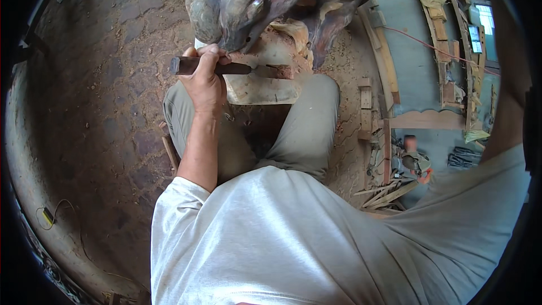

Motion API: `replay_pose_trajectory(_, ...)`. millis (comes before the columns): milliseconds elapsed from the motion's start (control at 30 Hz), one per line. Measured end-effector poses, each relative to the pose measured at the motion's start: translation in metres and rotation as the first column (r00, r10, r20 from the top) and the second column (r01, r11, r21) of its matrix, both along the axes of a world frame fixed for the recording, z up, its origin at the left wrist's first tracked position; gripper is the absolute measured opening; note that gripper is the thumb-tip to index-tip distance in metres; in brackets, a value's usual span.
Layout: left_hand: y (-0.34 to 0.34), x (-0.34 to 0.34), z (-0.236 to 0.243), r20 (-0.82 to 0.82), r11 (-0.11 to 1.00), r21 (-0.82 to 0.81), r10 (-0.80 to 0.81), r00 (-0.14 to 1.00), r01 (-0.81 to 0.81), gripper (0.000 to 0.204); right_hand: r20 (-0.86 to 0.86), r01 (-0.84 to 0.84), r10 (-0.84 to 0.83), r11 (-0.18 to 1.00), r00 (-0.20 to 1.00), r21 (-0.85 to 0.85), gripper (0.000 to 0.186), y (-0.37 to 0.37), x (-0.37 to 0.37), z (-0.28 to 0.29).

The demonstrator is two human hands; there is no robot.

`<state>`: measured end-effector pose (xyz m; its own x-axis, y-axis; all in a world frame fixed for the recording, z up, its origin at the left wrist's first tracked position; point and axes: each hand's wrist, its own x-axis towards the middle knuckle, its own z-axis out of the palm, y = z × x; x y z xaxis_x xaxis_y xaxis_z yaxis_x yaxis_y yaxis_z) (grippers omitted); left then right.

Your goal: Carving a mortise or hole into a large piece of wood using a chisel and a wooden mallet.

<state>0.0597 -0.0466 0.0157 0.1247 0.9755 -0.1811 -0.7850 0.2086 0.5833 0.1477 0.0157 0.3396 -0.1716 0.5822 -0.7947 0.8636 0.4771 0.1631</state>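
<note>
My left hand [204, 82] is closed around the dark wooden handle of a chisel [236, 69], which lies level above my knees. Its narrow metal blade points right, toward a rough, reddish-brown patch of wood with chips about it. Just beyond the hand stands a large, dark carved wood piece [231, 8] with rounded, knotty forms. A pale, stained sheet or slab [262, 91] spans the gap between my knees below the chisel. My right arm [508, 96] is raised along the right edge, and its hand is out of the picture.
Wood chips litter the brick floor [121, 113]. A thick, pale log-like piece [34, 152] with a thin cable curves along the left. To the right are a wooden rack [432, 118] with wood blocks, a red cord, a power tool [415, 161] and loose wood strips [389, 195].
</note>
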Motion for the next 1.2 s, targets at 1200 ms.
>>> replay_pose_trajectory(1200, -0.004, 0.03, 0.036, -0.152, 0.931, 0.251, -0.233, 0.961, 0.265, 0.009, -0.191, 0.256, -0.239, 0.964, 0.952, 0.074, 0.03, -0.059, 0.07, 0.034)
